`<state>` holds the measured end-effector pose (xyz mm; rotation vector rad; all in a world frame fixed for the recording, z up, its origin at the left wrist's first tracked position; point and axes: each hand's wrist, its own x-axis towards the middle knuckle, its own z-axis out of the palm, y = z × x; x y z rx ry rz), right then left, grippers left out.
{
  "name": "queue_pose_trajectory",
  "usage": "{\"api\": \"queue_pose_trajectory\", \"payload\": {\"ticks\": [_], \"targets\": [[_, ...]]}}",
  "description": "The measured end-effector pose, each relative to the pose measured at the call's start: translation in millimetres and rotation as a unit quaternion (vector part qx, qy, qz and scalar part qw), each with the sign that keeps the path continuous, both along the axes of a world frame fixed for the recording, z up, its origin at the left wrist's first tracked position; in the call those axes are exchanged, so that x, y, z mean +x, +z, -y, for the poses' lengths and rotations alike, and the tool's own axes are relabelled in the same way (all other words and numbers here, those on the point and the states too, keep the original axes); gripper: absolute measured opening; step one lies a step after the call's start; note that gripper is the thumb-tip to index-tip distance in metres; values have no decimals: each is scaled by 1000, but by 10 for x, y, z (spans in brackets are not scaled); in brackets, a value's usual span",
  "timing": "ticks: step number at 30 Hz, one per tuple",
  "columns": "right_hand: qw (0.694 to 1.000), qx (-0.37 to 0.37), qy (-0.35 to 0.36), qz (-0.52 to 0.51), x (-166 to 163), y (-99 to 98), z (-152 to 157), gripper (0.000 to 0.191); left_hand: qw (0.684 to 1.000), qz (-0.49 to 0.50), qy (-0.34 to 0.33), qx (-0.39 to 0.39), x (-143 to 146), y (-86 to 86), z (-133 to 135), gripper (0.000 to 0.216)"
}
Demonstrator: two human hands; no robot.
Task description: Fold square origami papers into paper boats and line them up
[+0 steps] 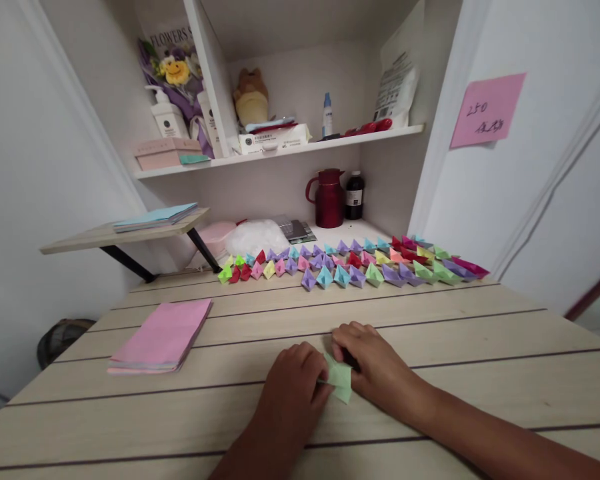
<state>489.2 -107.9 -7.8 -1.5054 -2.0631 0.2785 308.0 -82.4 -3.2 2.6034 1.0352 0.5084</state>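
A small light-green folded paper [341, 381] lies on the wooden table [430, 333] near its front. My left hand [290, 390] pinches the paper's left edge with closed fingers. Pressed onto the paper's upper right side is my right hand [373, 363], its fingers curled over it. Behind the hands, several finished folded paper boats [350, 263] in many colours stand in rows across the back of the table. A stack of pink paper sheets [163, 337] lies to the left of my hands.
A raised side shelf [125, 233] at the left holds light-blue sheets [155, 215]. Behind the boats stand a dark red jug [329, 197] and a dark bottle [355, 195]. An upper shelf [280, 152] carries bottles, boxes and a plush toy. A pink note [486, 110] is stuck on the right wall.
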Motion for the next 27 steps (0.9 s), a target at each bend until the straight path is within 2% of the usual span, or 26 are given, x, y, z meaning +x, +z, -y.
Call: {"api": "queue_pose_trajectory", "payload": {"ticks": [5, 11, 14, 17, 20, 22, 27], "targets": [[999, -20, 34, -1, 74, 43, -8, 28, 1000, -21, -11, 10, -16, 30, -35, 14], [984, -90, 155, 7, 285, 238, 32, 32, 998, -37, -41, -4, -68, 52, -102, 14], [975, -117, 190, 17, 369, 329, 52, 30, 996, -40, -71, -25, -118, 117, -122, 13], [970, -123, 207, 24, 396, 371, 56, 21, 995, -36, -82, -46, -144, 197, -127, 17], [971, -107, 214, 17, 376, 353, 45, 11, 996, -31, -65, -62, -117, 232, -123, 13], [974, -92, 206, 9, 351, 316, 33, 11, 996, -26, -47, -65, -81, 220, -116, 6], [982, -67, 176, -5, 295, 231, 9, 3, 997, -28, -48, -53, -28, 153, -88, 18]]}}
